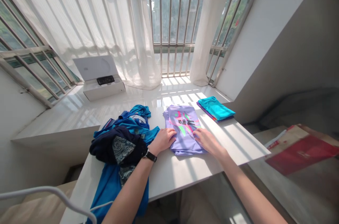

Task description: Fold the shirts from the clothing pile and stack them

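A lavender T-shirt (pixel 185 143) with a bright pink, green and black print lies folded into a rectangle on the white table. My left hand (pixel 165 140) grips its left edge with bent fingers, a black-strapped watch on the wrist. At the opposite edge, my right hand (pixel 206 139) has its fingers closed on the cloth; the thumb side is partly hidden. Left of the T-shirt is a loose heap of clothes (pixel 119 143), dark navy and blue, hanging over the front edge. Folded turquoise clothing (pixel 215 107) rests on a purple piece at the right.
The white table (pixel 190 173) adjoins a window sill with barred windows and sheer curtains (pixel 137 33). An open white box (pixel 104 90) holding a black device stands at the back left. A white cable or tube (pixel 53 189) crosses the lower left; a red paper bag (pixel 302 150) is at right.
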Demonstrator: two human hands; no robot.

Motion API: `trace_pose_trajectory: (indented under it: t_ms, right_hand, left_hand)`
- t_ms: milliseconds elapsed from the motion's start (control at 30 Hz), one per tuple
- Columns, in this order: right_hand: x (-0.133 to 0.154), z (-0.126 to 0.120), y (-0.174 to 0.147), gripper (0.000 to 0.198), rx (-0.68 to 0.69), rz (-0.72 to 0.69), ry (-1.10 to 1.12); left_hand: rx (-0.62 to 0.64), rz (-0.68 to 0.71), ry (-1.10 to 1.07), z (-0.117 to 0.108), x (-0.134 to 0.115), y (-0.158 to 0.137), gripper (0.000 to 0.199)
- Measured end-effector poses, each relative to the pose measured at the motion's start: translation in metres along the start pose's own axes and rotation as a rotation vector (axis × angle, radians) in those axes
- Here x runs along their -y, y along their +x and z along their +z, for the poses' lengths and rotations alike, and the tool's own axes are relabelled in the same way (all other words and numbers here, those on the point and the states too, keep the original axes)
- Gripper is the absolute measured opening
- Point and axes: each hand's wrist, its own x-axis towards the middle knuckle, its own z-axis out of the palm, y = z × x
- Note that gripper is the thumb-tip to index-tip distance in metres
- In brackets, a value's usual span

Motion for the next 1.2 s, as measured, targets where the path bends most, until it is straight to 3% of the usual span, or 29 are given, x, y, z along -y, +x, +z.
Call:
trace_pose_trajectory:
  t_ms: [167,300,400,500,600,767,967,1200]
  right_hand:
    - [0.016,0.004,-0.037,0.03,-0.034,-0.039,-0.023]
    - [0.02,0.005,-0.065,0.03,-0.03,-0.003,0.044]
    - [0.02,0.005,-0.067,0.027,-0.02,0.039,0.047]
    - [0.029,0.007,-0.056,0.023,-0.012,0.06,0.079]
    - [0.048,0.016,-0.045,0.017,-0.072,0.022,0.182]
    - [0.074,0.037,-0.041,0.017,-0.219,-0.114,0.266]
    - [0.078,0.039,-0.052,0.03,-0.082,-0.094,0.179]
    - [0.068,0.045,-0.042,0.014,-0.134,-0.074,0.089]
  left_hand:
    - [0.003,0.019,-0.129,-0.004,-0.005,0.001,0.01]
    - [0.19,0.071,-0.29,-0.007,-0.008,-0.001,0.025]
    - [0.253,0.071,-0.326,-0.008,-0.007,-0.005,0.035]
    - [0.273,0.017,-0.422,-0.01,-0.005,-0.006,0.022]
    - [0.234,-0.065,-0.471,-0.011,-0.003,-0.006,0.015]
    - [0.113,-0.115,-0.324,-0.012,-0.007,-0.004,0.012]
    - [0.057,-0.11,-0.248,-0.012,-0.011,-0.003,0.013]
    - [0.03,-0.095,-0.234,-0.014,-0.014,-0.004,0.014]
